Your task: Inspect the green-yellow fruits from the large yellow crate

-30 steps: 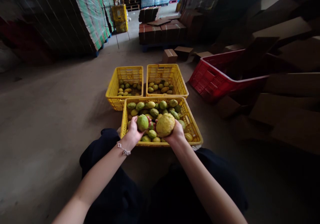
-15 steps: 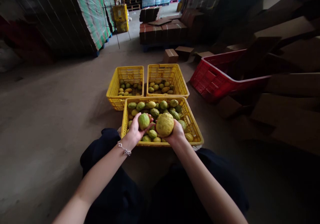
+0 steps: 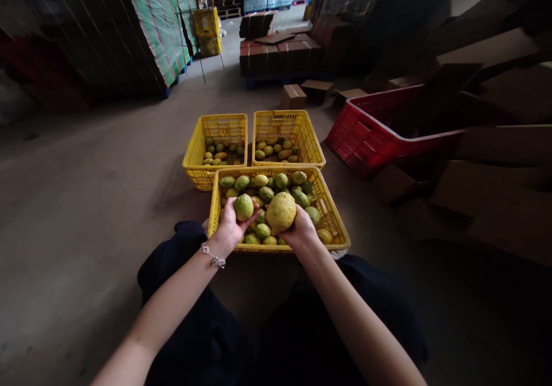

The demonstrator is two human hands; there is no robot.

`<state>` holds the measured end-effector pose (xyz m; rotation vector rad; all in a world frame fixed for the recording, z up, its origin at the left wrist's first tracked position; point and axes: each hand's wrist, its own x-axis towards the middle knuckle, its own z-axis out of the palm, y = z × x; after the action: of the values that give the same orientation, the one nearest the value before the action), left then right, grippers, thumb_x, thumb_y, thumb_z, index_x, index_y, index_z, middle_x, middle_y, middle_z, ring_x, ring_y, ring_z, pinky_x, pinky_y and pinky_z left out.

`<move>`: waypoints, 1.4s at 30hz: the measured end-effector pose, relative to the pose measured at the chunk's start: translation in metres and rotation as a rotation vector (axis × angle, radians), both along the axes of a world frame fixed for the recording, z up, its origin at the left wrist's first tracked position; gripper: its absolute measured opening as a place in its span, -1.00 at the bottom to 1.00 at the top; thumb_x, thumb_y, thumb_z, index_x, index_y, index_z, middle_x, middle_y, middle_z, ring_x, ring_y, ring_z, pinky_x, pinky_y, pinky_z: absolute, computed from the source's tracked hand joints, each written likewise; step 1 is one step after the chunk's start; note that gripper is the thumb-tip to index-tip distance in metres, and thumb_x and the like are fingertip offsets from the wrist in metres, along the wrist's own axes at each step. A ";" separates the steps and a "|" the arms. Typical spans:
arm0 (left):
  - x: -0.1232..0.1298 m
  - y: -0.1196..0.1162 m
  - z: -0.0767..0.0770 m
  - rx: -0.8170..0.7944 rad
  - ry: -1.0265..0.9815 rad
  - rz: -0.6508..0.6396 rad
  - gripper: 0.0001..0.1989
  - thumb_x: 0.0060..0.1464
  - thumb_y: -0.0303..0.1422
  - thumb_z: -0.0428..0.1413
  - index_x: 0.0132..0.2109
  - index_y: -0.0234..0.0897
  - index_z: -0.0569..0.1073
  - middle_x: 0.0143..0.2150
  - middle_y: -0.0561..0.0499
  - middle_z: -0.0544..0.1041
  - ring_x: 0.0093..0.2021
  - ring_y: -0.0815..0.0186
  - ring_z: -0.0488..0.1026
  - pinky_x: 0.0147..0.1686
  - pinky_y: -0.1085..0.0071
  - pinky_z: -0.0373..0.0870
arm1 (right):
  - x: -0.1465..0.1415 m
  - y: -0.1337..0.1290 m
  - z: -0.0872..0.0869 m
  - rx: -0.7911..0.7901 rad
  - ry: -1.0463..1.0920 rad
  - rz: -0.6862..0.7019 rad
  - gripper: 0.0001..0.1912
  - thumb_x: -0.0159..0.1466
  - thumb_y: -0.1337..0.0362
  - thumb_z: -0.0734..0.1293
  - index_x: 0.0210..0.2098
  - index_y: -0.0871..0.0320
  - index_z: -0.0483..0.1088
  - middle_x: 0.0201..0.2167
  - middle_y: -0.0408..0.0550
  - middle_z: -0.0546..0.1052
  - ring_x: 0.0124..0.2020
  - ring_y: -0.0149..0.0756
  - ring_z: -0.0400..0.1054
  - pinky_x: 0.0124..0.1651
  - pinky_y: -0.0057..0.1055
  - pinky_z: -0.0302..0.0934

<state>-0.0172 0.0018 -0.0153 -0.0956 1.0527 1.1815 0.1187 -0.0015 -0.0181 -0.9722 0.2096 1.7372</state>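
My left hand (image 3: 230,225), a bracelet at its wrist, is closed around a small green citrus fruit (image 3: 244,207). In my right hand (image 3: 302,228) lies a larger, bumpy yellow citrus fruit (image 3: 281,211), gripped from its right side and from below. Both fruits are held side by side, a little apart, above the near yellow crate (image 3: 340,233). Many green and yellow citrus fruits, such as a dark green one (image 3: 301,198), lie inside that crate. My hands and the held fruits hide part of its contents.
Behind the near crate stand a left yellow crate (image 3: 190,159) and a right yellow crate (image 3: 317,144), each with fruit at the bottom. A red crate (image 3: 362,138) and cardboard boxes (image 3: 495,190) are on the right. Wrapped pallet stacks (image 3: 159,23) rise at the back left.
Both hands have shifted slightly left with their fruits. The green fruit has turned a little in my left hand, and the yellow one has tilted slightly. The crates stay put.
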 end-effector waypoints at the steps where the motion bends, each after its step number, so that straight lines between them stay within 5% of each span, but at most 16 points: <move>1: 0.000 0.000 -0.001 0.000 -0.006 0.001 -0.76 0.23 -0.37 -0.07 -0.23 -0.36 0.47 -0.47 -0.05 0.54 -0.50 0.30 0.52 -0.43 0.36 0.57 | 0.000 0.000 0.000 -0.008 -0.014 0.000 -0.70 0.35 0.29 0.09 -0.32 0.12 0.43 -0.62 -0.12 0.51 -0.56 -0.25 0.44 -0.38 -0.28 0.43; 14: 0.002 0.001 0.010 -0.019 -0.044 0.062 -0.83 0.21 -0.33 0.05 -0.30 -0.33 0.43 -0.50 -0.02 0.48 -0.54 0.35 0.48 -0.53 0.47 0.53 | 0.001 -0.003 0.009 -0.077 -0.065 0.065 -0.68 0.33 0.24 0.06 -0.41 0.10 0.37 -0.61 -0.12 0.50 -0.59 -0.25 0.39 -0.35 -0.20 0.42; 23: 0.000 -0.001 0.001 0.004 -0.046 -0.010 -0.68 0.27 -0.37 -0.10 -0.04 -0.40 0.49 -0.42 -0.10 0.56 -0.48 0.28 0.54 -0.52 0.46 0.52 | 0.000 -0.004 0.011 -0.036 -0.046 0.086 -0.64 0.35 0.25 0.03 -0.42 0.11 0.39 -0.61 -0.09 0.50 -0.52 -0.23 0.46 -0.32 -0.20 0.44; 32: 0.002 0.001 0.006 -0.005 0.003 0.120 -0.87 0.19 -0.36 0.04 -0.31 -0.29 0.42 -0.46 0.00 0.47 -0.48 0.33 0.48 -0.48 0.41 0.56 | 0.003 -0.003 0.007 -0.027 -0.076 0.015 -0.70 0.32 0.24 0.09 -0.44 0.09 0.36 -0.65 -0.14 0.49 -0.62 -0.26 0.40 -0.41 -0.25 0.42; 42: 0.001 0.001 0.004 0.025 -0.123 0.047 -0.71 0.24 -0.37 -0.09 -0.11 -0.40 0.49 -0.41 -0.13 0.54 -0.42 0.26 0.54 -0.47 0.41 0.57 | 0.005 -0.005 0.007 -0.007 -0.048 0.097 -0.64 0.28 0.12 0.09 -0.39 0.16 0.42 -0.57 0.04 0.54 -0.56 -0.16 0.43 -0.44 -0.20 0.40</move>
<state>-0.0162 0.0027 -0.0112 -0.1720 0.9315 1.2156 0.1240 -0.0063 -0.0109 -1.0425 0.1396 1.7999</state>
